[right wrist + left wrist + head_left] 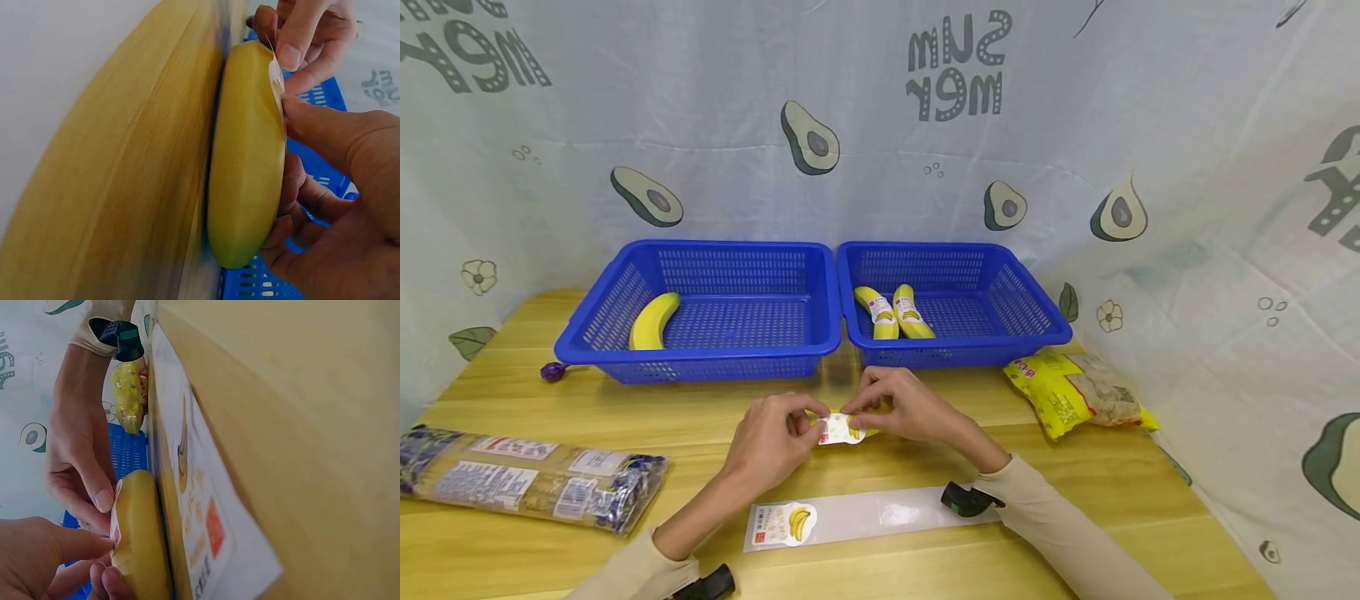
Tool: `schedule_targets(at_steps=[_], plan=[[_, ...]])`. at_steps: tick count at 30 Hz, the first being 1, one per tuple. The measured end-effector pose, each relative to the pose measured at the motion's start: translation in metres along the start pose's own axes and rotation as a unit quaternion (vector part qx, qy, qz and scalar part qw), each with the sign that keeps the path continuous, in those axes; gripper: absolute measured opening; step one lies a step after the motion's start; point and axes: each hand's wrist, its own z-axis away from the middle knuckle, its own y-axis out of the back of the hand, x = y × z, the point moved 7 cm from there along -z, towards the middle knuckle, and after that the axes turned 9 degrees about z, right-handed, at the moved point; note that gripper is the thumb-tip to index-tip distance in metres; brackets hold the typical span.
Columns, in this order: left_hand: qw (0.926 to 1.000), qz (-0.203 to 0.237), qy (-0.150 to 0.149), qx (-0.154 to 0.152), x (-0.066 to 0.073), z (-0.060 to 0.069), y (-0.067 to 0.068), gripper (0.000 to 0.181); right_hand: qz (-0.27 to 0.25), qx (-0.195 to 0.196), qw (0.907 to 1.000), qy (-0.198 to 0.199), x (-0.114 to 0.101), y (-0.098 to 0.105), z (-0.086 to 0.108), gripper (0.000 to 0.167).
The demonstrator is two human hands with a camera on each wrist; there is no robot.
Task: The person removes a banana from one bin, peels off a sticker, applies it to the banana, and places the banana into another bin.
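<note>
A yellow banana (140, 531) (247, 150) lies on the wooden table in front of the baskets, with a white banana-print label (838, 429) on its upper side. My left hand (771, 442) (37, 556) pinches the label's left end between thumb and fingertip. At the other end, my right hand (906, 404) (350, 162) holds the label's edge with thumb and finger, its other fingers curled beside the banana. In the right wrist view a label edge lifts slightly off the peel. Nearer me lies a clear strip (880, 512) bearing another label (792, 524).
A left blue basket (700, 356) contains one plain banana (653, 323); the right one (955, 342) contains two labelled bananas (912, 312). A long packet (527, 479) lies at left, a yellow bag (1075, 392) at right. A purple object (553, 372) is beside the left basket.
</note>
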Motion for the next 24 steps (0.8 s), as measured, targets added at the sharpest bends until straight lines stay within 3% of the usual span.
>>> schedule_targets(at_steps=[14, 24], plan=[[0.9999, 0.014, -0.007, 0.005, -0.0037, -0.0009, -0.0005, 0.019, -0.009, -0.002, 0.9998, -0.018, 0.0015, -0.0014, 0.0003, 0.022], [0.9998, -0.003, 0.000, -0.020, -0.0037, -0.0022, 0.0003, 0.027, 0.000, -0.037, 0.9991, -0.020, 0.0012, 0.0002, 0.0014, 0.028]])
